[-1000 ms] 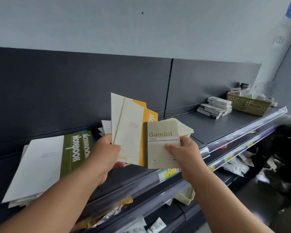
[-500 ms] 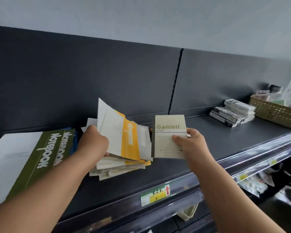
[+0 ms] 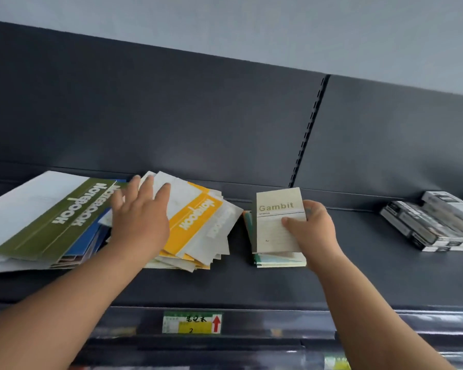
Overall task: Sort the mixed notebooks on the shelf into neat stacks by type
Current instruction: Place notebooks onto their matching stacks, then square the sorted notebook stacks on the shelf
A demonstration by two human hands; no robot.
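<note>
My right hand (image 3: 309,228) grips a small beige "Gambit" notebook (image 3: 274,222) by its right edge, thumb on the cover, holding it tilted just above a small stack of similar notebooks (image 3: 278,260) on the dark shelf (image 3: 251,284). My left hand (image 3: 141,214) lies flat with straight fingers on a loose, fanned pile of white and yellow-banded notebooks (image 3: 195,225) in the middle. To the left lies a larger stack topped by a white and green "Notebook" cover (image 3: 46,217), with blue ones beneath it.
A stack of dark and white boxes (image 3: 433,222) sits at the right of the shelf. The dark back panel (image 3: 225,124) rises behind. A green and yellow price label (image 3: 191,322) is on the front rail.
My left hand has laid the fanned notebooks flat on the shelf and now rests open on them. My right hand has carried the Gambit notebook right, over the small stack.
</note>
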